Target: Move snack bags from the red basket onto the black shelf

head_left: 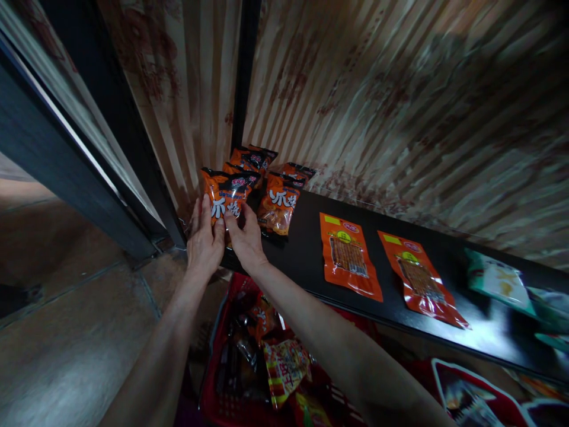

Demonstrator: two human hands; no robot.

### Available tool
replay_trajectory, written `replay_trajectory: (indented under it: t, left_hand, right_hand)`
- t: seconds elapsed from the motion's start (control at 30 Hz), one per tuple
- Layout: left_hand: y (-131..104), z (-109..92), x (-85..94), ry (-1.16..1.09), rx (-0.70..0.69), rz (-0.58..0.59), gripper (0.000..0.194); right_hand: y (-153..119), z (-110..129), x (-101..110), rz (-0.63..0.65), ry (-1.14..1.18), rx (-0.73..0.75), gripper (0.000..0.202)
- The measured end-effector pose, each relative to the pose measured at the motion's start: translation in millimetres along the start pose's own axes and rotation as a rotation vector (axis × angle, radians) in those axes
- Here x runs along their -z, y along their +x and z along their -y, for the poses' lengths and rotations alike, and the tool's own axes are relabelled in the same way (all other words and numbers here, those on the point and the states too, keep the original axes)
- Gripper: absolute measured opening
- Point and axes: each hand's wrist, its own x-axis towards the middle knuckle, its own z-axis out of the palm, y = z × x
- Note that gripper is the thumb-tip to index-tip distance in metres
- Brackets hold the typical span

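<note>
My left hand (pixel 205 238) and my right hand (pixel 247 238) grip an orange and black snack bag (pixel 227 191) between them, thumbs on its front. The bag stands upright at the left end of a black shelf (pixel 306 255). Just to its right, near my right fingers, another orange and black snack bag (pixel 278 207) stands upright. More bags of the same kind (pixel 251 159) stand behind, partly covered. The lower part of the held bag is hidden by my hands.
Two flat orange packets (pixel 349 255) (pixel 420 276) lie along the shelf, then green and white bags (pixel 500 279) at the right. Below the shelf is a red basket (pixel 213 379) with mixed snack packs. Dark metal posts (pixel 133 142) and a patterned curtain (pixel 355 107) border the shelf.
</note>
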Motion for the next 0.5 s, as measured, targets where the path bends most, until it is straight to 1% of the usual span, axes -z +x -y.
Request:
replay_trajectory:
  t: [0.2,0.3,0.5]
  left_hand:
    - [1.3,0.2,1.3,-0.004,0.033,0.051,0.06]
    - [2.7,1.1,1.2,-0.014,0.033,0.039,0.058]
    - [1.6,0.5,-0.1,-0.03,0.003,0.014,0.057]
  right_hand:
    - [0.6,-6.5,2.9,0.021,0.076,0.034,0.056]
    - [1.7,-7.0,3.8,0.034,0.076,0.026,0.056]
    - [-1.8,2.5,5.5,0.025,0.035,0.017,0.053]
